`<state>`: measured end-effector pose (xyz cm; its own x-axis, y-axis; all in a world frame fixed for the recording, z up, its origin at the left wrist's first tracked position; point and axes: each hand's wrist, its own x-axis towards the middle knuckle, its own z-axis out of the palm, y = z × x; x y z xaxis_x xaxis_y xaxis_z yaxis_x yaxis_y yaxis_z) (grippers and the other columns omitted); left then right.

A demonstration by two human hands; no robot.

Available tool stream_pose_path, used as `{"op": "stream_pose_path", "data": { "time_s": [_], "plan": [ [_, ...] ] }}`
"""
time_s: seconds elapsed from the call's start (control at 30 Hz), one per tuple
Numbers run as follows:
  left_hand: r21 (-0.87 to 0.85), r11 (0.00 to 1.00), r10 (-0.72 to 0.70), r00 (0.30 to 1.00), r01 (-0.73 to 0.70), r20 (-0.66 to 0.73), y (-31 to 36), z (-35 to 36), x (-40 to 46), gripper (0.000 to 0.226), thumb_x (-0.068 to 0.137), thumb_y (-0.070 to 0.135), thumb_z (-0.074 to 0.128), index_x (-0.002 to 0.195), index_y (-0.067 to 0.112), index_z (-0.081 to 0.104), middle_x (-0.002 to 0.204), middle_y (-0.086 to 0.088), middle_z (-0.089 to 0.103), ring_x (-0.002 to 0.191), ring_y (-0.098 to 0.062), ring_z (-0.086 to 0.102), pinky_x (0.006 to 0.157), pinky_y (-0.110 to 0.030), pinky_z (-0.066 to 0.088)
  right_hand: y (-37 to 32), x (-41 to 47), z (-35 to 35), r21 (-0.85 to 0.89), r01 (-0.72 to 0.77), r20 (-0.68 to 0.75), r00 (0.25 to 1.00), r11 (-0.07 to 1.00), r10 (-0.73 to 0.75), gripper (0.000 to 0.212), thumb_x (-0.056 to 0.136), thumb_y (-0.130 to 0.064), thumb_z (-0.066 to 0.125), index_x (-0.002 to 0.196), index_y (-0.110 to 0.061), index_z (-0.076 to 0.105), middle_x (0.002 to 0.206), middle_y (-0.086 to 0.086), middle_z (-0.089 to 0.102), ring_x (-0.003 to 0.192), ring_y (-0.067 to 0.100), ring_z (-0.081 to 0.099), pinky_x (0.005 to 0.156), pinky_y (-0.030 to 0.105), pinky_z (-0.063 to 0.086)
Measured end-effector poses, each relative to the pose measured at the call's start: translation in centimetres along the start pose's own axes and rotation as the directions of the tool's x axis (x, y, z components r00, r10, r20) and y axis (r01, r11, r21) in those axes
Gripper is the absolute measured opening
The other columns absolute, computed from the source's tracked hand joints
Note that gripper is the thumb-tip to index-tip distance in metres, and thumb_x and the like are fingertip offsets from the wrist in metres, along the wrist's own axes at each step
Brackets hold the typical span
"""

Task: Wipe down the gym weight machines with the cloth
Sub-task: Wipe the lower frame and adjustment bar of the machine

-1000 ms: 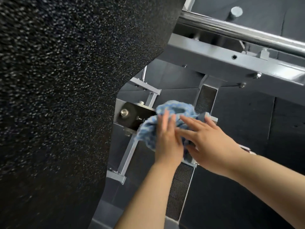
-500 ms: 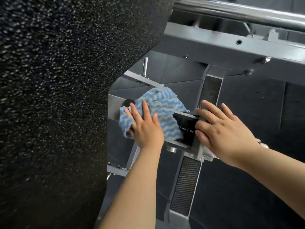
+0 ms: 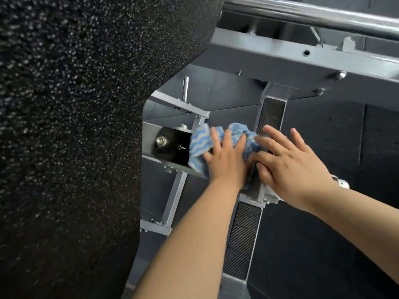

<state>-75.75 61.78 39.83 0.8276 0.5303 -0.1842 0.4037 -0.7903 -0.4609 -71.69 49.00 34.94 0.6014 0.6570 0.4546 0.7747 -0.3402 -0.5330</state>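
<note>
A blue and beige striped cloth (image 3: 199,140) lies bunched on a black block (image 3: 172,145) of the grey weight machine. My left hand (image 3: 226,160) presses flat on the cloth with straight fingers. Just to its right, my right hand (image 3: 289,162) rests with spread fingers on the right end of the block and touches the cloth's right edge. The block's left end shows a bolt (image 3: 160,140); its middle is hidden under the cloth and hands.
A large black speckled pad (image 3: 75,126) fills the left side, close to the camera. A grey frame beam (image 3: 302,61) and a chrome bar (image 3: 313,15) cross the top. A textured black strip (image 3: 244,240) runs down below the hands. Dark floor mats lie beneath.
My left hand has slid the cloth to the right along the black block, uncovering its left end with the bolt. My right hand has stayed on the right end.
</note>
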Motion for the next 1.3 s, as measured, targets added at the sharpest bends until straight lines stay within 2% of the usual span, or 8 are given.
{"op": "stream_pose_path", "data": {
  "time_s": [0.23,0.47,0.57,0.67,0.8,0.9,1.03,1.3],
  "plan": [
    [-0.023,0.987,0.143,0.945,-0.156,-0.294,-0.9,3.8,-2.5,0.066,0.077,0.035,0.064,0.137,0.014,0.047,0.137,-0.006,0.052,0.104,-0.017,0.064,0.085,-0.027,0.05,-0.5,0.0,-0.4,-0.023,-0.011,-0.006,1.0,1.0,0.011,0.043,0.089,-0.031,0.031,0.082,-0.014,0.069,0.123,0.008,0.061,0.131,0.027,0.043,0.104,0.054,0.03],
    [-0.11,0.959,0.22,0.931,-0.261,-0.291,-2.7,4.8,-5.4,0.077,0.059,0.018,0.078,0.13,0.005,0.052,0.082,-0.004,0.071,0.064,-0.018,0.067,0.058,-0.024,0.052,-0.7,-0.2,-1.0,-0.084,0.025,0.011,1.0,0.996,-0.024,0.047,0.089,-0.032,0.03,0.082,-0.015,0.073,0.123,0.009,0.063,0.125,0.032,0.05,0.099,0.056,0.037],
    [-0.015,0.974,0.21,0.931,-0.224,-0.3,-3.8,5.7,-7.4,0.059,0.074,0.02,0.048,0.131,0.007,0.05,0.121,-0.011,0.063,0.096,-0.024,0.068,0.066,-0.027,0.055,-0.6,-0.1,-1.2,-0.098,0.032,0.012,0.999,0.995,-0.031,0.047,0.088,-0.032,0.031,0.078,-0.015,0.073,0.121,0.008,0.064,0.123,0.032,0.052,0.096,0.059,0.039],
    [-0.23,0.971,-0.031,0.921,-0.065,-0.389,-4.2,5.5,-9.1,0.054,0.087,0.025,0.036,0.136,0.001,0.04,0.147,-0.017,0.035,0.111,-0.027,0.06,0.074,-0.028,0.053,-0.8,-0.1,-0.9,-0.09,0.01,-0.001,1.0,0.996,-0.01,0.047,0.087,-0.032,0.03,0.076,-0.015,0.072,0.12,0.01,0.064,0.122,0.032,0.053,0.095,0.059,0.04],
    [-0.736,0.673,-0.565,0.691,0.068,-0.452,-6.4,1.3,-7.3,0.05,0.1,0.014,0.034,0.144,-0.004,0.018,0.153,-0.017,0.008,0.138,-0.017,0.013,0.103,-0.006,0.01,-0.7,-0.3,-0.6,-0.056,0.0,-0.021,1.0,0.998,-0.001,0.049,0.088,-0.032,0.029,0.079,-0.013,0.073,0.12,0.011,0.063,0.125,0.033,0.05,0.096,0.059,0.04],
    [-0.853,0.48,-0.769,0.565,0.204,-0.298,-8.8,-0.1,-2.6,0.056,0.1,0.017,0.04,0.145,-0.004,0.015,0.153,-0.024,0.008,0.143,-0.029,0.009,0.109,-0.015,0.004,-0.6,-0.4,-0.3,-0.032,0.002,-0.039,0.999,0.999,-0.003,0.049,0.089,-0.033,0.029,0.082,-0.013,0.073,0.124,0.011,0.061,0.128,0.032,0.047,0.099,0.057,0.037],
    [-0.932,0.222,-0.83,0.557,0.287,-0.026,-8.2,0.0,0.3,0.084,0.093,0.038,0.051,0.149,0.019,-0.007,0.156,-0.016,-0.004,0.143,-0.03,0.007,0.111,-0.042,0.027,-0.9,-0.4,0.3,-0.008,-0.017,-0.077,0.997,1.0,0.016,0.049,0.09,-0.032,0.029,0.084,-0.011,0.073,0.125,0.013,0.06,0.129,0.033,0.045,0.1,0.057,0.035],
    [-0.9,0.275,-0.821,0.569,0.339,-0.037,-5.7,1.1,-3.0,0.056,0.1,0.01,0.033,0.15,0.013,0.008,0.148,-0.015,0.032,0.131,-0.03,0.04,0.095,-0.029,0.037,-1.1,-0.3,1.1,0.035,-0.031,-0.144,0.989,0.999,0.036,0.047,0.088,-0.03,0.032,0.077,-0.008,0.072,0.119,0.013,0.063,0.129,0.033,0.044,0.102,0.058,0.031]
  ]
}}
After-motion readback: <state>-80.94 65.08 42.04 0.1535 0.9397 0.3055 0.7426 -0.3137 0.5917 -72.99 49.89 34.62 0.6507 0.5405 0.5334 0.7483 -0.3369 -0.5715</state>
